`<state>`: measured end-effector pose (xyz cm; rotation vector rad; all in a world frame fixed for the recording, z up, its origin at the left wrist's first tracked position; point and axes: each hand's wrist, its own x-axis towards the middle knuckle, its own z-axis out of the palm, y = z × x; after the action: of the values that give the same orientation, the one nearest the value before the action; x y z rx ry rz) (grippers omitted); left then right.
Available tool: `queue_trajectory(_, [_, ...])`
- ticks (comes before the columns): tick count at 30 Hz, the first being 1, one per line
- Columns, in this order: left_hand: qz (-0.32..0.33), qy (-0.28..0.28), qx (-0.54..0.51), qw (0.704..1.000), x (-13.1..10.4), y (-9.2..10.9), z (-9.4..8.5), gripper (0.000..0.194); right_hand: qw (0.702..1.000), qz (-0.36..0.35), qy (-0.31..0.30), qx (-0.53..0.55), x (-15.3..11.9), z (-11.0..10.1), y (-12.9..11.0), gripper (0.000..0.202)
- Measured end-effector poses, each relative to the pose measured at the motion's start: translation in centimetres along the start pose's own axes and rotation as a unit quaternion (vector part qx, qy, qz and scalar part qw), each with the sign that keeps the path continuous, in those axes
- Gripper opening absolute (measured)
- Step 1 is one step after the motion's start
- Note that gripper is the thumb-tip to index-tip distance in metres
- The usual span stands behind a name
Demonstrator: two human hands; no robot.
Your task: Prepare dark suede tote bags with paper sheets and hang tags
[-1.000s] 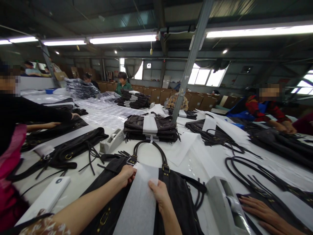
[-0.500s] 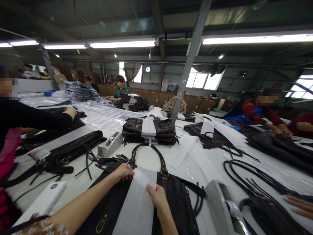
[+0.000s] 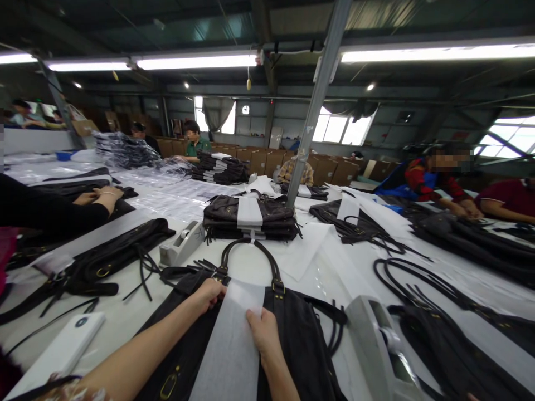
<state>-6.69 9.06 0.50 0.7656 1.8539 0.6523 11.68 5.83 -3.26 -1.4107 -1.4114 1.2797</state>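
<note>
In front of me a black handbag (image 3: pixel 303 334) lies flat, its looped handles pointing away from me. A long strip of white paper (image 3: pixel 232 345) runs down its middle, from the handle base toward me. My left hand (image 3: pixel 211 295) is closed on the strip's upper left edge, fingertips partly hidden. Along the right edge, my right hand (image 3: pixel 265 334) pinches the paper with its thumb on top and its other fingers mostly out of sight. Brass-coloured buckles and rings show on the bag.
A grey tape dispenser (image 3: pixel 371 345) stands close on the right, another tape dispenser (image 3: pixel 181 245) farther left. Beyond the handles sits a stack of black bags (image 3: pixel 271 220) beside a metal post (image 3: pixel 307 111). A white box-like device (image 3: pixel 58 351) lies at left. Co-workers handle bags on both sides.
My view has shifted slightly; both my hands stay on the paper. At right, a co-worker's hand has mostly left view and white paper now shows on that bag. The left co-worker's two hands now show.
</note>
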Motion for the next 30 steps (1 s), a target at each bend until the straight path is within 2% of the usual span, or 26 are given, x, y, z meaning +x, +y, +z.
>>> queue_trajectory(9, [-0.002, -0.012, -0.058, 0.998, 0.1, -0.4, -0.2, 0.030, 0.999, 0.010, 0.002, -0.036, -0.4, -0.2, -0.7, 0.034])
queue_trajectory(17, [0.036, -0.030, -0.120, 0.992, 0.1, -1.8, -0.8, 0.016, 1.000, 0.001, -0.009, -0.026, -0.4, -0.3, -0.6, 0.034])
queue_trajectory(25, [0.017, 0.029, -0.077, 0.996, 0.5, -1.2, 0.7, 0.029, 0.995, 0.006, 0.012, -0.098, -0.1, 0.1, -0.4, 0.029])
queue_trajectory(30, [0.046, 0.045, -0.049, 0.997, 0.6, -1.3, 1.1, 0.025, 0.991, 0.002, 0.018, -0.133, -0.5, 0.2, -1.2, 0.025])
